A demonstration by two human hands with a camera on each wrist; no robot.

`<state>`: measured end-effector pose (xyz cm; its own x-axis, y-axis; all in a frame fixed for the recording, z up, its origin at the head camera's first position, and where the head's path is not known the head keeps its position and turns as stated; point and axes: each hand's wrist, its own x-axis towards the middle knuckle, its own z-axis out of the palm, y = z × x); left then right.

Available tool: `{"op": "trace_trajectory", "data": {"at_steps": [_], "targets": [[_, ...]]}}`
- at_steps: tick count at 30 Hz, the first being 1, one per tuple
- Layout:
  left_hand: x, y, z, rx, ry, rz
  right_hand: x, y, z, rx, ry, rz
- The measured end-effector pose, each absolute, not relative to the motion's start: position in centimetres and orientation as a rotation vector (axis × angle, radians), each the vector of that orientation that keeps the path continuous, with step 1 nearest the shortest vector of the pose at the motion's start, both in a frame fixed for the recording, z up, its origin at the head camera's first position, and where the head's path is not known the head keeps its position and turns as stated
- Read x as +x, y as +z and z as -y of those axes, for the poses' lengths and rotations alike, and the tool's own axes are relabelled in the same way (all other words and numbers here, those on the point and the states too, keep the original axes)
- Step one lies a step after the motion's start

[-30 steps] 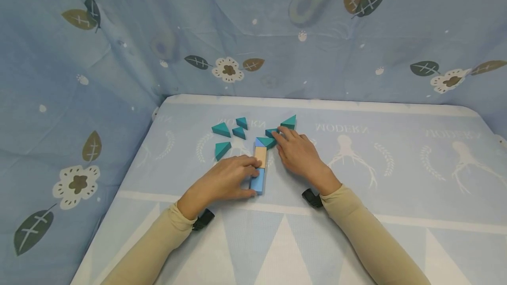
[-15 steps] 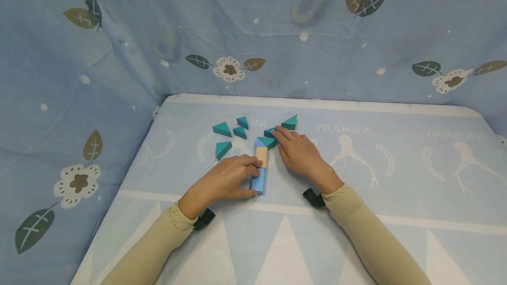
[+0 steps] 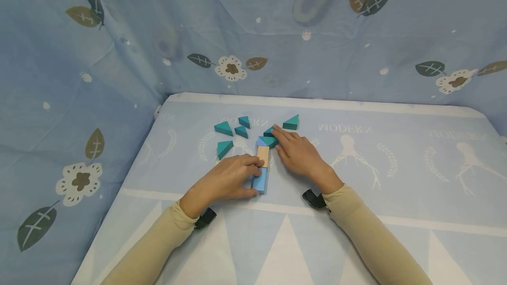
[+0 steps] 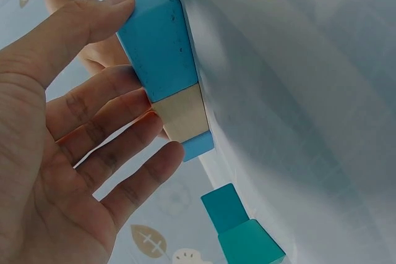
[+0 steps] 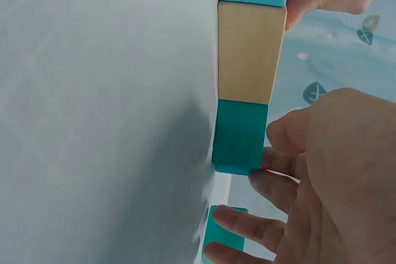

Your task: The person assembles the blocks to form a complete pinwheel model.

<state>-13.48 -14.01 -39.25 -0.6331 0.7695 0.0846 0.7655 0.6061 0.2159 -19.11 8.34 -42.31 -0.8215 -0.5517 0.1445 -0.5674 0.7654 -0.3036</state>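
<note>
The left hand's (image 4: 67, 171) thumb touches a blue block (image 4: 159, 38), its fingers beside the row running into a wooden block (image 4: 184, 114) and smaller blue piece (image 4: 198, 146). Two teal blocks (image 4: 250, 241) lie apart, toward the table's (image 4: 291, 109) far edge.

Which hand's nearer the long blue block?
Left: the left hand touches the long blue block; the right hand is off it, farther forward and to the right.

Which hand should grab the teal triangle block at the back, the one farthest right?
Probably the right hand. It is much nearer that teal triangle block, which lies just beyond it. The left hand is farther away, touching the blue rectangular block.
</note>
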Motion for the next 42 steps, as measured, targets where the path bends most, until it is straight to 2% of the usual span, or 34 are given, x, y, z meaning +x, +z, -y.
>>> {"op": "trace_trajectory", "data": {"at_steps": [42], "targets": [[-12.83,-38.98,13.45,1.342,0.151,-2.871,-18.89,-42.82,-7.86,0.966,0.554,2.895]]}}
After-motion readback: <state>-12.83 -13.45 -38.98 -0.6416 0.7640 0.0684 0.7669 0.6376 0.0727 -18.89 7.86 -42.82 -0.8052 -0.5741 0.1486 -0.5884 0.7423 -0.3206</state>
